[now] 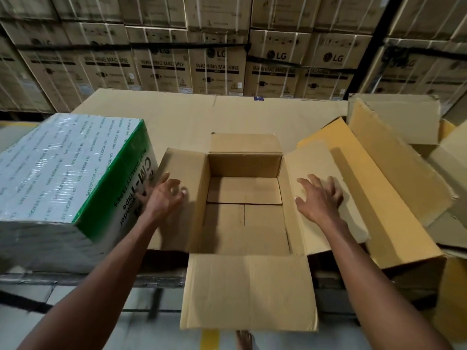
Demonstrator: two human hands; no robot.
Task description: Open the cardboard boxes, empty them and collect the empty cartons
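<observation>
An open brown cardboard box point(245, 162) stands in the middle with all its flaps spread out and nothing inside it. My left hand point(161, 195) hovers over the box's left flap with fingers loosely curled, holding nothing. My right hand point(319, 198) is spread over the right flap, fingers straight. To the left stands a green and white box point(68, 178) printed with tape branding and wrapped in clear film. At the right lie opened empty cartons point(384, 178), one larger and yellowish inside.
The boxes rest on a big flat cardboard sheet point(192, 114) over a platform. Behind it rises a wall of stacked washing machine cartons point(217, 64). Below the near flap the grey floor point(151, 332) shows a yellow line, with a bare foot point(243, 339).
</observation>
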